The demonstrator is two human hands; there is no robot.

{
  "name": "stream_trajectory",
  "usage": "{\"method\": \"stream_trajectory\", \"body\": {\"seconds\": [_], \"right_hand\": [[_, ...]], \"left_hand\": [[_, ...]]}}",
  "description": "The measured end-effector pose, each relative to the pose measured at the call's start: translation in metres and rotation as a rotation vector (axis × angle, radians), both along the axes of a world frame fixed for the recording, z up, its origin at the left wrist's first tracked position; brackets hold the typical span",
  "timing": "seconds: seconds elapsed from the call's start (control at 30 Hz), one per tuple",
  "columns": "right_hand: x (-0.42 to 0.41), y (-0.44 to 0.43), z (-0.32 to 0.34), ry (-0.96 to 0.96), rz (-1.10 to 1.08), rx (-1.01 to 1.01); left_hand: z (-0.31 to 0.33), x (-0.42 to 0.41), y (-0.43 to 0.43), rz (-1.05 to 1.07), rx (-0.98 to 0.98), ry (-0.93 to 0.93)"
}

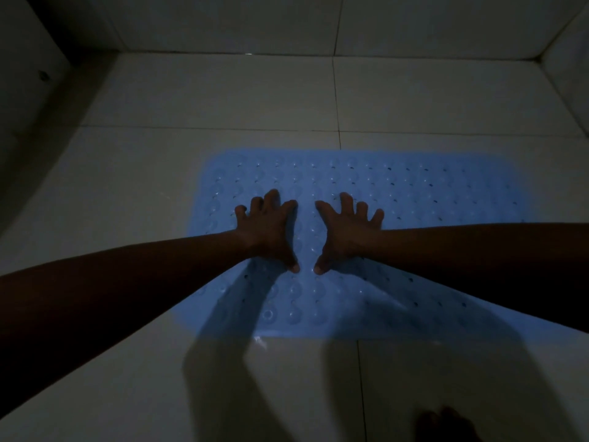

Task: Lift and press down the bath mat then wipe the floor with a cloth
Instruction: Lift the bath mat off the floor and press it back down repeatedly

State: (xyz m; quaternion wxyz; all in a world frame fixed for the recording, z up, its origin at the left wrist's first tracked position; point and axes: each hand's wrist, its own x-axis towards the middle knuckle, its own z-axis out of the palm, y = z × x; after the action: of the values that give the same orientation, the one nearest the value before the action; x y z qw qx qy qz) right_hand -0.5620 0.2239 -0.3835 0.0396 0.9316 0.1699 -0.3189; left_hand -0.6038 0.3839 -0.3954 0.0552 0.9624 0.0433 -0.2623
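Two bare hands press flat on a blue mat (398, 193) that lies on a pale tiled floor (191, 97), in dim light. Left hand (267, 231) and right hand (347, 232) sit side by side on the mat's left half, thumbs angled toward each other and nearly meeting. Fingers (345, 202) on both hands are spread wide and open, gripping nothing, palms down against the mat. Small holes and round suction bumps dot the mat's whole top. Its far edge sits just short of a grout line, with the walls well beyond. This looks like the pressing-down step, seating the suction cups against the tiles. No cloth can be seen anywhere near the mat. Next would likely be pressing the mat's right half, then fetching a cloth from out of view to wipe the floor around the mat
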Motion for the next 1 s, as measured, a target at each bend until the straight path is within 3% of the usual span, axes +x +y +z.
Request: {"method": "stream_trajectory", "body": {"seconds": [0.17, 0.4, 0.63, 1.0], "right_hand": [[-0.017, -0.010, -0.007, 0.066, 0.046, -0.008], [-0.024, -0.007, -0.017, 0.007, -0.037, 0.086], [-0.021, 0.000, -0.010, 0.039, -0.034, 0.047], [-0.045, -0.030, -0.025, 0.030, 0.110, 0.088]], "left_hand": [[-0.004, -0.019, -0.007, -0.061, 0.036, 0.107], [-0.014, -0.020, -0.009, -0.007, 0.005, 0.025], [-0.008, -0.021, -0.015, 0.019, -0.006, 0.035], [-0.013, -0.046, -0.011, -0.125, -0.023, 0.061]]}}
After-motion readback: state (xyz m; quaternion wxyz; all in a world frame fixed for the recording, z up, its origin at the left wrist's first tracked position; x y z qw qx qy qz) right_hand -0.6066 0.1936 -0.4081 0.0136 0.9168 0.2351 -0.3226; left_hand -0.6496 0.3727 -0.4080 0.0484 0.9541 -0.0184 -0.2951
